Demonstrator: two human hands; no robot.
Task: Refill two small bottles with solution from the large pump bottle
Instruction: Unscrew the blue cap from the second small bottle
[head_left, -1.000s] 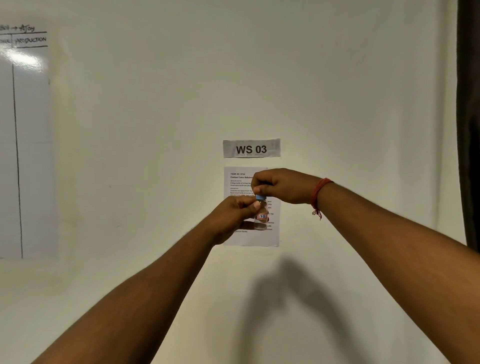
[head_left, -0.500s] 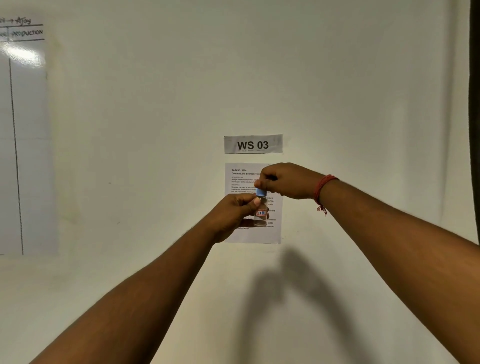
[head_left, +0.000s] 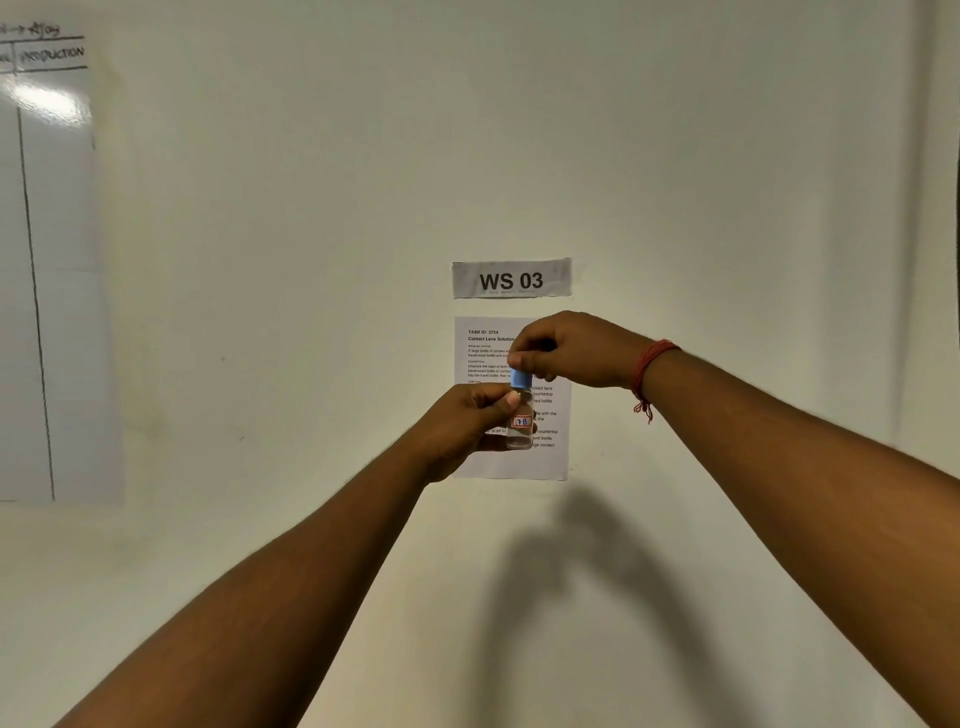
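Two hands are held up in front of a pale wall, and both are busy with one small bottle (head_left: 521, 423). The left hand (head_left: 462, 423) is wrapped around the clear body of the bottle and holds it upright. The right hand (head_left: 569, 349) pinches the blue cap (head_left: 519, 378) from above with its fingertips. The bottle sits in the air, right in front of the printed task sheet (head_left: 511, 397) taped to the wall, just under the "WS 03" sign (head_left: 511, 279). Compared with a second ago, the right hand has turned a little on the cap and both hands have drifted slightly to the right, while the left hand has kept its hold on the bottle. The cap looks a bit tipped and may be coming loose, but it is too small to be sure. That probably means the person is twisting the cap, most likely to open the bottle for filling, though closing it cannot be ruled out. No large pump bottle and no second small bottle can be seen. A red thread band (head_left: 649, 371) is tied around the right wrist.
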